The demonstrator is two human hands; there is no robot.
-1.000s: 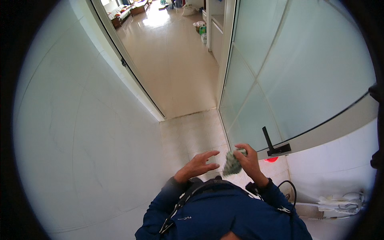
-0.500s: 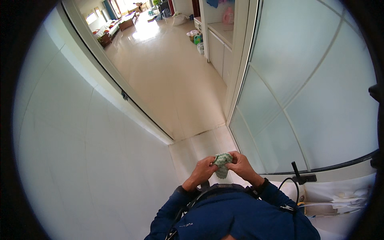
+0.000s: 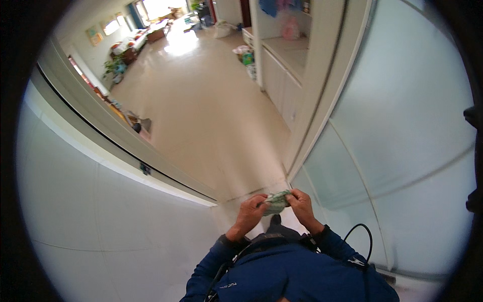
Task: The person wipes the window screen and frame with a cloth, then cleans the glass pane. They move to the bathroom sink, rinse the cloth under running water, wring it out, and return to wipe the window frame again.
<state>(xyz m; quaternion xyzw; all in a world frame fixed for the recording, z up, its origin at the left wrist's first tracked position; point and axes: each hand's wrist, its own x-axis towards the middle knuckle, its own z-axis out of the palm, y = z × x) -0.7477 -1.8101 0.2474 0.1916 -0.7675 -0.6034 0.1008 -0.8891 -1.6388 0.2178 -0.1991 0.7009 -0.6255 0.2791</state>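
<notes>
In front of my waist a small green-and-white cloth [image 3: 276, 203] is stretched between my two hands. My left hand [image 3: 250, 211] pinches its left end, fingers closed. At the other end my right hand [image 3: 301, 206] grips the upper right corner between thumb and fingers. The cloth's middle sags a little between them. Below it a dark shoe tip [image 3: 275, 219] shows on the floor of the doorway.
A door frame [image 3: 176, 186] borders the opening on the left; a frosted glass door [image 3: 402, 151] stands on the right. Beyond lies a beige floor [image 3: 201, 110] with a white cabinet [image 3: 282, 85] at its right. A potted plant [image 3: 115, 66] and seating are farther back.
I have moved forward toward the doorway, and more of the room beyond shows at the left. The cloth, bunched and hanging before, is now drawn out sideways between my hands.
</notes>
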